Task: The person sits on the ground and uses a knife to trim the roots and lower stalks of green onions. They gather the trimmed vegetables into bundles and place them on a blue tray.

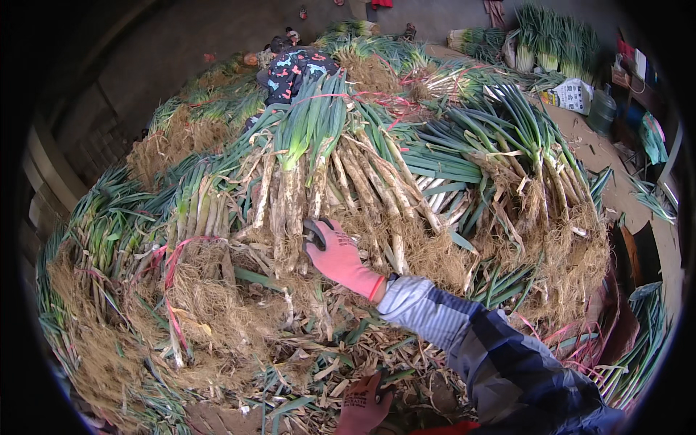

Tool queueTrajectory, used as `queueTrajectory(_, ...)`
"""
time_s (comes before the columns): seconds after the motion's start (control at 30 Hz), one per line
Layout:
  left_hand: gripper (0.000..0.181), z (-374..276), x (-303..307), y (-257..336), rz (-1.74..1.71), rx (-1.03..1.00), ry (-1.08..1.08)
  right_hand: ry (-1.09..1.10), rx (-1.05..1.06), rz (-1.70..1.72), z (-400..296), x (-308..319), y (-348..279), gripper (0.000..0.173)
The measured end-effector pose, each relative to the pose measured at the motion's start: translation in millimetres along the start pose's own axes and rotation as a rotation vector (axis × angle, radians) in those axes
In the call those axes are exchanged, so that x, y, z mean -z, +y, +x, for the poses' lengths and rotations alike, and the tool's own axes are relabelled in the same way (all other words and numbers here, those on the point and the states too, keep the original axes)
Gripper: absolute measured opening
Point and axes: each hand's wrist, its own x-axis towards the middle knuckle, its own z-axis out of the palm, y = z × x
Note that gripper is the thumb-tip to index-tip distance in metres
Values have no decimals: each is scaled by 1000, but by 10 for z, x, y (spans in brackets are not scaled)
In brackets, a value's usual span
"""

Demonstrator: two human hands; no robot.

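Observation:
My right hand (337,255), in a pink glove with dark-coated fingers, reaches to the lower ends of long green onions (293,201) leaning on the heap. Its thumb and fingers curve apart beside the dirty pale stalks and roots; no stalk shows clearly between them. Low in the picture, my left hand (365,405), in a matching glove, is over loose trimmings (326,370) of dry leaf and husk. A piece of green leaf (401,375) lies by its fingertips, and whether it holds anything is unclear.
Root-ended green onion bundles (201,288) tied with pink twine (173,266) lie left; more onions (544,179) are heaped right. A person in a patterned top (296,68) bends behind the heap. Upright bundles (549,46), a printed sack (571,97) and a water jug (601,111) stand far right.

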Motion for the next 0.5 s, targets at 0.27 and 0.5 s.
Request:
queueTrajectory(0.27, 42, -325, -421, -149, 359, -133, -76, 283, 64, -283, 283, 477, 712, 43)
queueTrajectory(0.5, 50, -607, -676, -265, 346, 169, -150, 166, -372, -547, 975, 119, 811, 65)
